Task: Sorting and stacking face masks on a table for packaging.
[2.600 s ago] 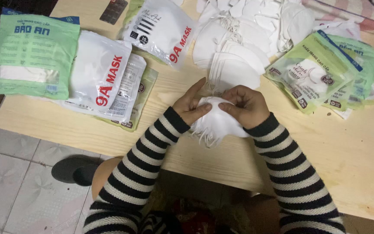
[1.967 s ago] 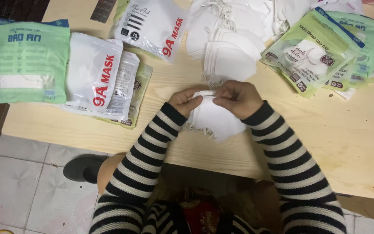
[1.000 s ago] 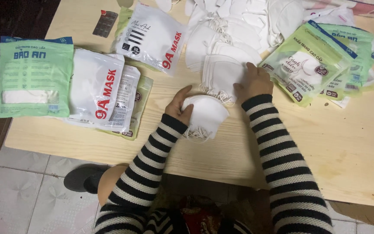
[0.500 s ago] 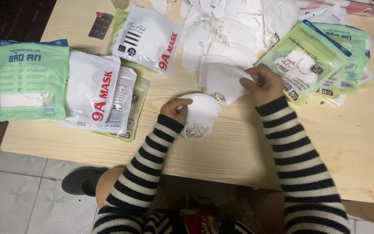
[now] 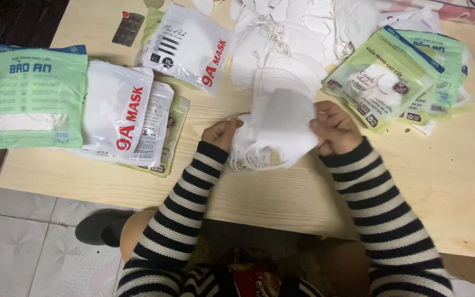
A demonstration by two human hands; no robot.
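Since half a second ago the right hand (image 5: 332, 127) has come back from the pile toward the body, bringing a white mask (image 5: 281, 118) with it, and the left hand (image 5: 222, 133) has shifted slightly left. Now the right hand is pinching the right edge of that mask with curled fingers, and the left hand is closing in a loose fist on the left side of a small stack of masks (image 5: 254, 151) lying beneath it on the wooden table (image 5: 303, 192). The mask is being held just above the table, between the two hands, near the front edge. Behind it a pile of loose white masks (image 5: 298, 38) is lying, with green packets (image 5: 397, 77) to the right and white packets (image 5: 119, 118) and a large green packet (image 5: 35, 96) to the left.
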